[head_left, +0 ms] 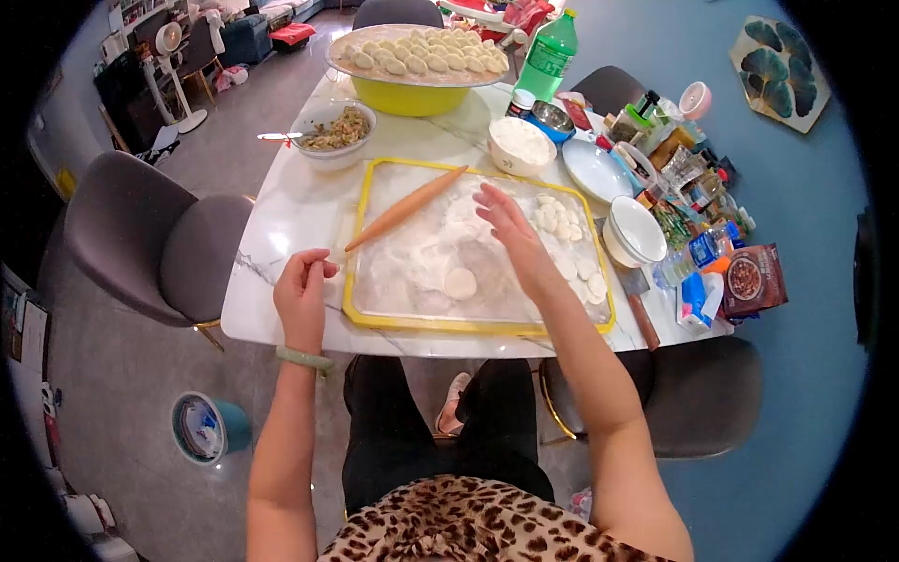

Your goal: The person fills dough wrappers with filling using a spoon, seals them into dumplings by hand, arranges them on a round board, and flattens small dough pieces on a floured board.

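My right hand hovers palm down over the floured board, fingers stretched out, with nothing visible in it. At the board's left edge, my left hand has its fingers curled in; nothing shows between them. A tapered wooden rolling pin lies slanted across the upper left of the yellow-rimmed board. One round dough wrapper lies flat near the middle front. Small dough pieces are gathered at the right, with several flattened dough rounds below them, partly behind my right forearm.
Behind the board stand a bowl of filling, a bowl of flour and a tray of dumplings on a yellow basin. A knife lies along the right side, beside white bowls, bottles and packets. A green bottle stands behind.
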Demonstrator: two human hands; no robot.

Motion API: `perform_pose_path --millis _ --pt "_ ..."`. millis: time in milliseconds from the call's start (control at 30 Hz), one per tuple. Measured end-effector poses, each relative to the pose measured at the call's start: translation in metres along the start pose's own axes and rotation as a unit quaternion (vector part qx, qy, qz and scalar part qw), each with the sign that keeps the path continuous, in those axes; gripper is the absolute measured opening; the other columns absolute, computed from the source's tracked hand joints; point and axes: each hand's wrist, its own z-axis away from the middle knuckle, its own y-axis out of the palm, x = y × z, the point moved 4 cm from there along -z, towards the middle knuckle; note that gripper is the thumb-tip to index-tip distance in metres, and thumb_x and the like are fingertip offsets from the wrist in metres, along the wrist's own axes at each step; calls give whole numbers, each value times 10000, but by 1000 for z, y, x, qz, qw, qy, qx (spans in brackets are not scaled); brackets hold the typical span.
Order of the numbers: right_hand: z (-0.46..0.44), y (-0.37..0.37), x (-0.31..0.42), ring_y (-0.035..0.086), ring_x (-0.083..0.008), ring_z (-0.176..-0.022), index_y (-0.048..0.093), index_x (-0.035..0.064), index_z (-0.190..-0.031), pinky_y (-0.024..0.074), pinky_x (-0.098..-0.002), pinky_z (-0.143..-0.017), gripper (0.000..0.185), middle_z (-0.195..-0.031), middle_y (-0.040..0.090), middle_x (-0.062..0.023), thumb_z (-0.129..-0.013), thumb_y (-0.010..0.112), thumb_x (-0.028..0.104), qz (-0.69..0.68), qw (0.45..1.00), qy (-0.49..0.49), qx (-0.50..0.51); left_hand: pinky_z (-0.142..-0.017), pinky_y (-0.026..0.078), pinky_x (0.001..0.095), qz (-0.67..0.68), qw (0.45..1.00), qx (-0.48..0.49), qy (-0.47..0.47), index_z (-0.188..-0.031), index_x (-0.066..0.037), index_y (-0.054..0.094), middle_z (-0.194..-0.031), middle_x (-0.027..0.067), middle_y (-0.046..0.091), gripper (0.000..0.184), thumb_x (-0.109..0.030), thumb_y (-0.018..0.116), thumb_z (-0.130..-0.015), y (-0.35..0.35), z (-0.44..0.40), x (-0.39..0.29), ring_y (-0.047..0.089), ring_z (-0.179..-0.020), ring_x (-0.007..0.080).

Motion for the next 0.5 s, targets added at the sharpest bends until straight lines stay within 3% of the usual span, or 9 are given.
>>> perform_pose_path --millis 33,67,133,167,233,300,367,433,500 --pt "3 -2 6 502 -240 -1154 483 61 -1274 395 -356 -958 488 -1231 539 -140 -866 578 312 69 997 -20 -5 -716 463 217 7 1000 7 9 -969 16 602 -800 45 618 147 -28 478 -906 0 -1 0 584 -756 98" --pt "10 -2 9 502 -240 -1154 483 61 -1274 395 -356 -958 488 -1231 539 -140 -866 578 312 69 997 -24 -6 -715 463 217 16 1000 12 22 -969 16 603 -800 44 618 147 -29 478 -906 1 -3 0 582 -753 97" --pt "33 11 16 568 -278 -961 596 40 -1047 453 -355 -834 313 -982 605 -127 -783 652 200 385 919 -66 57 -689 440 206 20 999 15 31 -975 -5 608 -811 27 622 145 -47 486 -909 1 -4 3 572 -753 83" --pt "36 17 14 568 -278 -961 596 40 -1047 453 -355 -834 313 -982 605 -127 -783 652 200 383 920 -67 55 -663 417 195 24 999 19 36 -981 -26 613 -821 10 626 144 -66 494 -911 0 -4 5 562 -753 70" --pt "40 27 12 567 -240 -840 599 27 -854 461 -332 -754 198 -861 569 -110 -764 661 192 436 893 -113 0 -663 418 195 23 999 18 35 -981 -27 614 -817 9 625 143 -66 496 -910 1 -4 6 561 -749 69" --pt "38 23 13 577 -216 -760 579 26 -847 475 -328 -713 199 -826 584 -99 -751 671 174 389 916 -102 -10 -663 418 196 24 999 15 34 -981 -28 615 -813 8 625 142 -66 498 -909 1 -4 5 560 -745 68" --pt "37 12 14 610 -274 -786 560 43 -867 490 -360 -696 213 -834 624 -122 -751 661 190 320 947 5 -14 -706 467 215 12 1000 6 5 -962 15 604 -795 36 612 145 -24 477 -906 2 -3 1 572 -742 90" --pt "37 6 23 621 -253 -736 571 40 -893 497 -339 -661 226 -806 637 -108 -763 663 200 341 938 -50 -40 -705 466 215 10 1000 7 10 -962 14 605 -795 36 611 145 -23 477 -906 1 -3 1 572 -742 89" --pt "42 11 46 618 -246 -735 590 50 -946 498 -335 -663 242 -808 638 -94 -779 658 212 331 940 -79 28 -704 466 215 10 1000 9 15 -962 14 605 -794 35 611 145 -23 477 -905 2 -4 0 572 -741 89"
